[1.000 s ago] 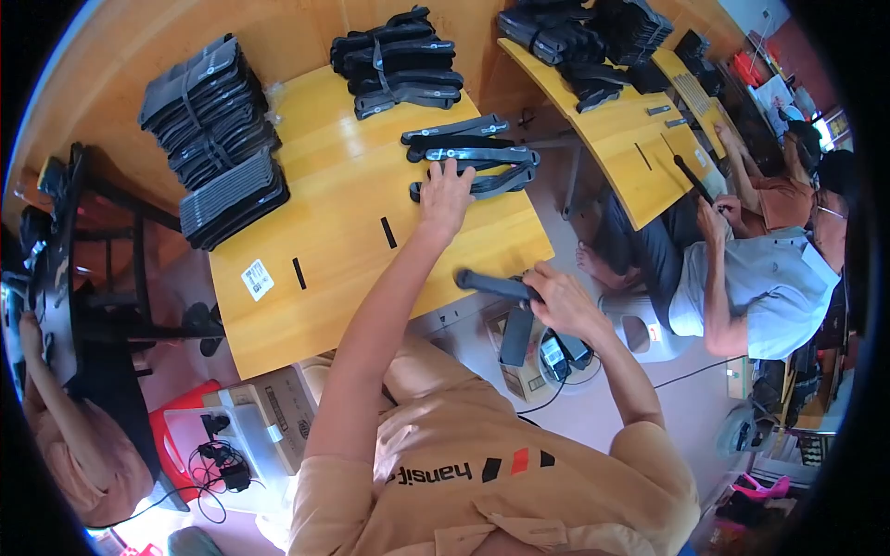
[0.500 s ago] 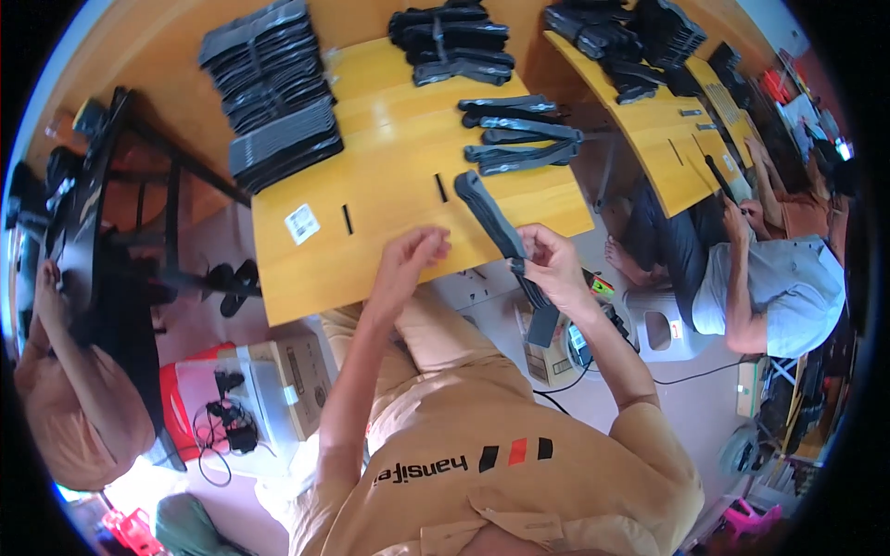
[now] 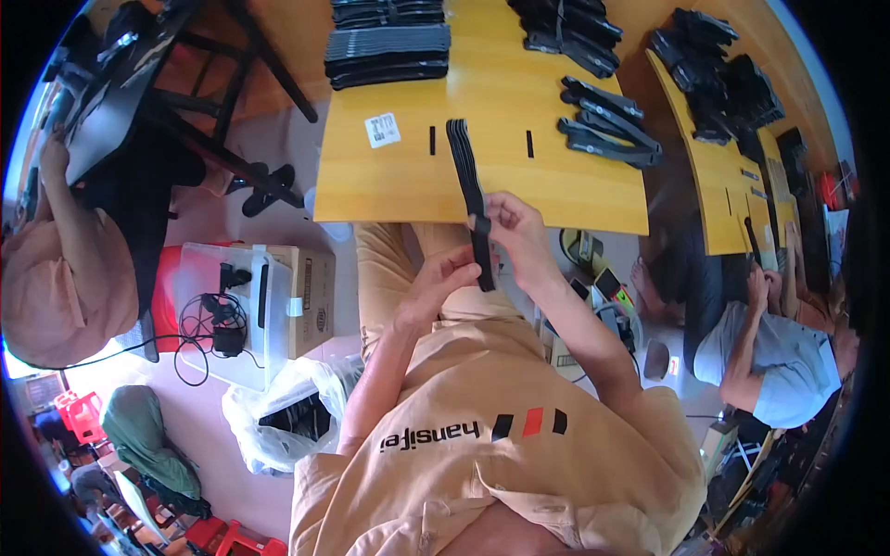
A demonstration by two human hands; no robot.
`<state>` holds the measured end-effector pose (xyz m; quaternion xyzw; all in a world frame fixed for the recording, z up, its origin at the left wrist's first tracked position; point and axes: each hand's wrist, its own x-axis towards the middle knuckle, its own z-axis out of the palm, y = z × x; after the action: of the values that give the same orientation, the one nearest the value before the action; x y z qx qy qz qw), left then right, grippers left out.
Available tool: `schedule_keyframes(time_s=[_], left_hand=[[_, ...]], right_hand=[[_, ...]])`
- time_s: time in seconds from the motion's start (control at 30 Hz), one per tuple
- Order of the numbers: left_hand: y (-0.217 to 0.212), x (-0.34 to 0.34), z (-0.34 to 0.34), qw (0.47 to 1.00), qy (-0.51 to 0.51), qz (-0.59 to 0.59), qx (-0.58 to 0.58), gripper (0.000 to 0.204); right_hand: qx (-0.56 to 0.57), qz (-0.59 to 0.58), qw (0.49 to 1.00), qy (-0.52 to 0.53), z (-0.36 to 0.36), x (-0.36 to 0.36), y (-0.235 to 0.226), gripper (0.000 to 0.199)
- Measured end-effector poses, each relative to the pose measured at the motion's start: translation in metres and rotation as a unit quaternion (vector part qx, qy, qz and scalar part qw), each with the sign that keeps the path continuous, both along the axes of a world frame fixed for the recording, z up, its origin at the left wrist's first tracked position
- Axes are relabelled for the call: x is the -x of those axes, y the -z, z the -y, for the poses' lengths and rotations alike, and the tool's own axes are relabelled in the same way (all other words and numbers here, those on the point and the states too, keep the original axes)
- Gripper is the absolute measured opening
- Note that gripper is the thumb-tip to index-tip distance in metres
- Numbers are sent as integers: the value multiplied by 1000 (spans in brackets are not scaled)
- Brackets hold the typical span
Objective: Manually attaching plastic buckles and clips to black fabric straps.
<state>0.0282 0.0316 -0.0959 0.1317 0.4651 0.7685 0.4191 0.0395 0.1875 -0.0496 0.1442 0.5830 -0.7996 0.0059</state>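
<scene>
I hold a long black strap (image 3: pixel 471 199) in both hands. My right hand (image 3: pixel 519 236) pinches it near its lower end, fingers closed around it, and my left hand (image 3: pixel 443 283) meets that same end from below, fingertips closed on the strap's tip. The strap runs from my hands up across the near edge of the yellow table (image 3: pixel 408 185), its far end lying between two dark slots in the tabletop.

Right of the strap, a loose group of black parts (image 3: pixel 607 130) lies on the table. Beyond the strap, at the table's far edge, stands a stack of dark flat pieces (image 3: pixel 387 51), with more black bundles (image 3: pixel 561 23) to its right. A white label (image 3: pixel 382 130) sits left of the strap.

Left of the table and below it, an open cardboard box (image 3: pixel 301 301) holds a black cable and charger (image 3: pixel 218 320). A clear plastic bag (image 3: pixel 278 417) lies nearer me. Another person (image 3: pixel 769 357) sits right of the table, at a second yellow table (image 3: pixel 718 199) piled with black parts.
</scene>
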Motion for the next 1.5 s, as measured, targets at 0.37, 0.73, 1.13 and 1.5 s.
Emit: schedule_keyframes(time_s=[0.37, 0.73, 1.13, 1.5], left_hand=[[-15, -8, -18, 998, 26, 58, -22, 28], [-34, -5, 5, 984, -173, 24, 26, 26], [-28, 5, -11, 981, -189, 26, 33, 24], [-22, 22, -40, 977, -189, -71, 62, 20]], right_hand=[[-27, 8, 999, -26, -16, -6, 5, 18], [-320, -180, 925, -94, -10, -45, -25, 20], [-173, -29, 984, -28, -5, -36, 1, 34], [-129, 8, 991, 40, -18, -21, 19, 26]])
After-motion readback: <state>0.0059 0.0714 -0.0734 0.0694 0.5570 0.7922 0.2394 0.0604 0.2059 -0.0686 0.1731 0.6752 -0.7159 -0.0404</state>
